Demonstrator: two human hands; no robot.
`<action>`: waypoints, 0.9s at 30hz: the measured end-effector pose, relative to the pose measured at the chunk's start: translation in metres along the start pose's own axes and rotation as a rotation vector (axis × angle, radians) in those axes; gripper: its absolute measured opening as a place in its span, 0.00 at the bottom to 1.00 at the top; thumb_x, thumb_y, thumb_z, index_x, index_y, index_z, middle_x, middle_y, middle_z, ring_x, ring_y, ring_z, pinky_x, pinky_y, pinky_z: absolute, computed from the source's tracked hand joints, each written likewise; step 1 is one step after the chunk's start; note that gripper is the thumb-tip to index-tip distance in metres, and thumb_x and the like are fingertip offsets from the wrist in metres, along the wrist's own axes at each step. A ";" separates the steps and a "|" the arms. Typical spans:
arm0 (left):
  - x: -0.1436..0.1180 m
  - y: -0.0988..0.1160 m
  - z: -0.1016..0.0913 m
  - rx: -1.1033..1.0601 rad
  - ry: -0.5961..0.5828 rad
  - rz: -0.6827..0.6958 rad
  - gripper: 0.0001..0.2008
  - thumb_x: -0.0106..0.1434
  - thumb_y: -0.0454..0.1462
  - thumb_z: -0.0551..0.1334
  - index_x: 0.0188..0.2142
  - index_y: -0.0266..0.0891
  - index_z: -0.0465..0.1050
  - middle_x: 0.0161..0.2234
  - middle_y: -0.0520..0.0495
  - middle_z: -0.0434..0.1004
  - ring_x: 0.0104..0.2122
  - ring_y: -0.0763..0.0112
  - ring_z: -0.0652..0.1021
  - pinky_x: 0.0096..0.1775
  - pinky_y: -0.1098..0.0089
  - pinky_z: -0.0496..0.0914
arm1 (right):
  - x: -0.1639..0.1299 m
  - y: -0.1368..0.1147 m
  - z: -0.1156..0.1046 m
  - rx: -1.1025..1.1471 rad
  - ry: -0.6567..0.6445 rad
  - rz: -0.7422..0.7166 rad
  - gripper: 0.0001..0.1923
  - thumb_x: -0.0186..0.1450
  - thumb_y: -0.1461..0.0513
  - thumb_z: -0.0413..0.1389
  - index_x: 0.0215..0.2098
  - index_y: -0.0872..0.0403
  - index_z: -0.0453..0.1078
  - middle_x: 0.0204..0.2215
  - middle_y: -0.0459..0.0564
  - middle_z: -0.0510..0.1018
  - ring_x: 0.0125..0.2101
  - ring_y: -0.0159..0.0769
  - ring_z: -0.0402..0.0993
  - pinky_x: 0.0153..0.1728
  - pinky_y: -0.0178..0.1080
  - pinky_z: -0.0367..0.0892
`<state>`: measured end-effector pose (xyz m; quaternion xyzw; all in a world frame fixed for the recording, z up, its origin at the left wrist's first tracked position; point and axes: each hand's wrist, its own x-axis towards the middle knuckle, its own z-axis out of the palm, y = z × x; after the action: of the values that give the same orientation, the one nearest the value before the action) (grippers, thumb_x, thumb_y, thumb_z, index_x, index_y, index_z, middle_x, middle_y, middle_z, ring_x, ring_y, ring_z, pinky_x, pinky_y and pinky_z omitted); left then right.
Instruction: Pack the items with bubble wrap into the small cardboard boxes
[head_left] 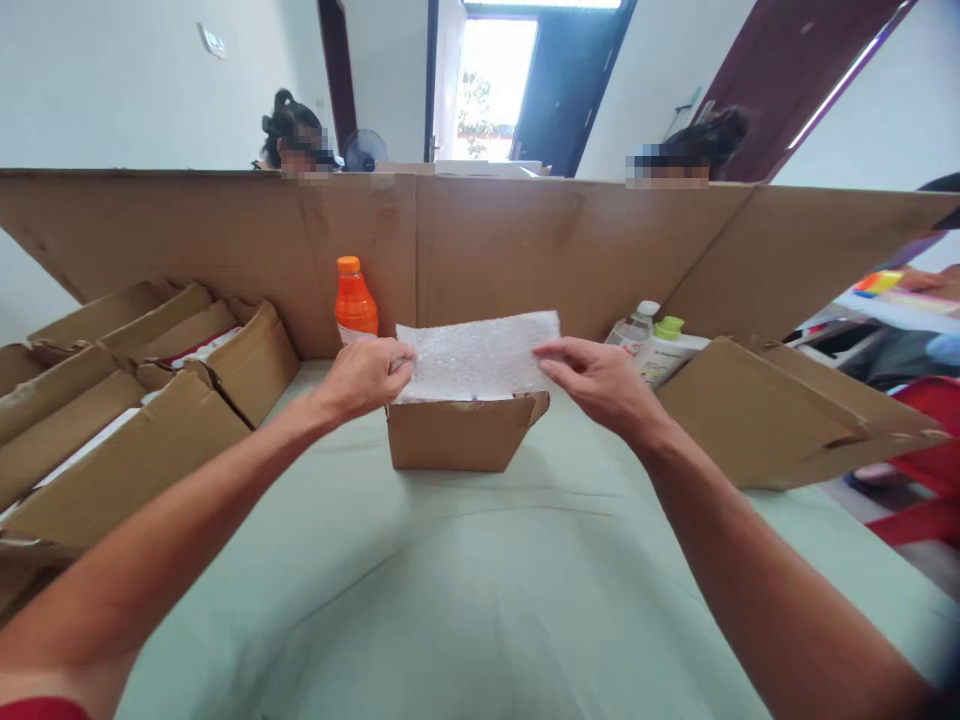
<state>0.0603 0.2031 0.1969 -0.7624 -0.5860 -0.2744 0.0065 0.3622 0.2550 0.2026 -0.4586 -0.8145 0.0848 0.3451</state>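
A sheet of bubble wrap (476, 355) is stretched between my two hands, just above and behind the front wall of a small cardboard box (454, 437). My left hand (369, 372) pinches the sheet's left edge, fingers closed. On the other side, my right hand (596, 380) has its thumb and fingers closed on the right edge. The sheet's lower edge meets the box opening, so the inside of the box is hidden. Behind my left hand stands an orange bottle (355, 300) with an orange cap.
Open cardboard boxes (150, 470) line the left side. At right, a clear bottle (636, 325) and a white bottle with a green cap (667, 352) stand by another box (757, 420). A tall cardboard partition (487, 240) crosses the back of the cloth-covered table (465, 590); two people sit beyond.
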 end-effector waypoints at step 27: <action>0.054 0.006 0.004 0.178 -0.521 0.148 0.16 0.61 0.38 0.55 0.44 0.47 0.79 0.36 0.51 0.83 0.34 0.65 0.79 0.36 0.69 0.66 | 0.059 -0.024 0.015 -0.560 -0.729 -0.173 0.14 0.67 0.64 0.48 0.34 0.53 0.77 0.30 0.49 0.81 0.28 0.32 0.72 0.29 0.35 0.55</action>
<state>0.0761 0.2505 0.2178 -0.8444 -0.5324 -0.0155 -0.0574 0.3158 0.2916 0.2304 -0.4049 -0.9094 -0.0118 -0.0950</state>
